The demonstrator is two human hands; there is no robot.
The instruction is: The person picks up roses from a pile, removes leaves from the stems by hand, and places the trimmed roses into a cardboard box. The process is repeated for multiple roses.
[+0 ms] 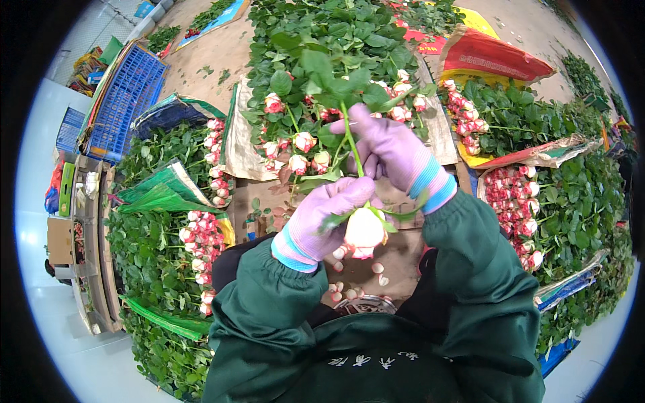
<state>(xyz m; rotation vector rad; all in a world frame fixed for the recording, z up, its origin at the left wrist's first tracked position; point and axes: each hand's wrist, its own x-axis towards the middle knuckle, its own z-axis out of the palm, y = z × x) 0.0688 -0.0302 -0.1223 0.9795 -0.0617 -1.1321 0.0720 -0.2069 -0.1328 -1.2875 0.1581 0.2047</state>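
A single white rose with pink petal edges (365, 229) hangs head-down toward me, its green stem (351, 143) running away to a leafy end. My left hand (330, 214), in a lilac knit-cuffed glove, grips the stem just behind the bloom. Farther up, my right hand (385, 146), in a matching glove, is at the stem with the fingers bent around it; some fingers are blurred, and whether they press on it is unclear. Beyond both hands lies a heap of leafy roses (302, 146) on a pale woven sheet (242, 146).
Bundled roses in woven sheets line my left (201, 242) and right (514, 211). Loose petals (378, 268) lie on the floor by a metal bowl (368, 304) near my lap. A blue plastic crate (126, 95) leans at the far left beside a wooden shelf (85, 242).
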